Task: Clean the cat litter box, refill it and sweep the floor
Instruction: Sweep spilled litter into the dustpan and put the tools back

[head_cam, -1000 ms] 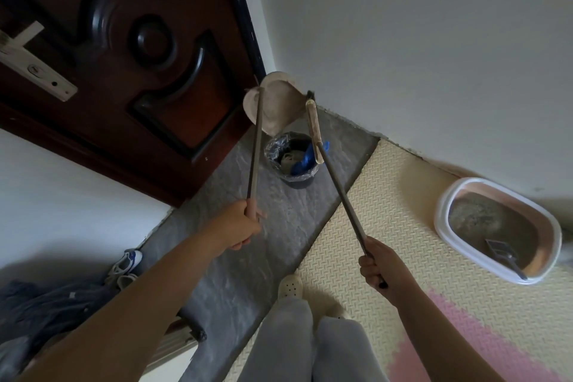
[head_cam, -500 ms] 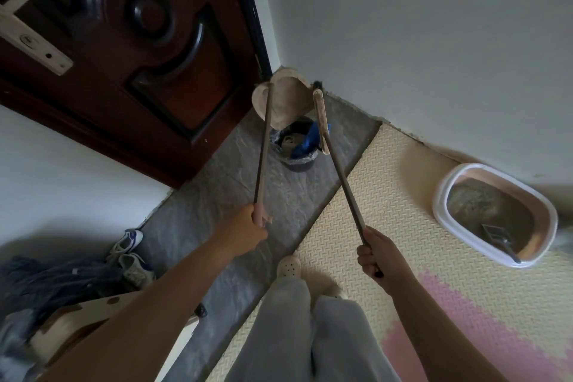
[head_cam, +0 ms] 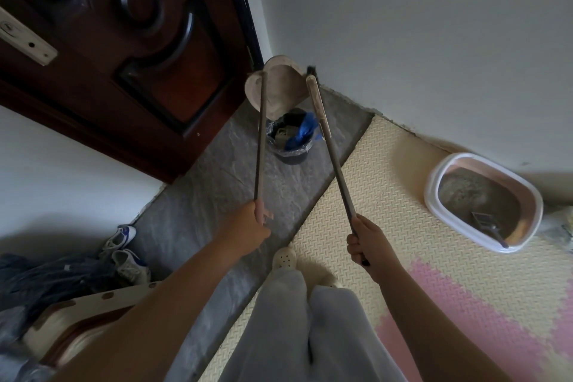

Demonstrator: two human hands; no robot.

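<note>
Beige long-handled dustpan (head_cam: 279,87) tipped over the small black lined bin (head_cam: 290,146).
My left hand (head_cam: 248,223) grips its pole, my right hand (head_cam: 367,242) grips the dark broom stick (head_cam: 336,170); the white oval litter box (head_cam: 483,201) sits rightward by the wall (head_cam: 403,25).

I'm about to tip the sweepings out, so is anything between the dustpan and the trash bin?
Nothing visible. The dustpan hangs just above the open, bag-lined mouth of the bin. The broom runs along the pan's right edge, not under it.

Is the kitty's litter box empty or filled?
Filled: grey litter covers the inside of the litter box, and a dark scoop lies on it.
</note>
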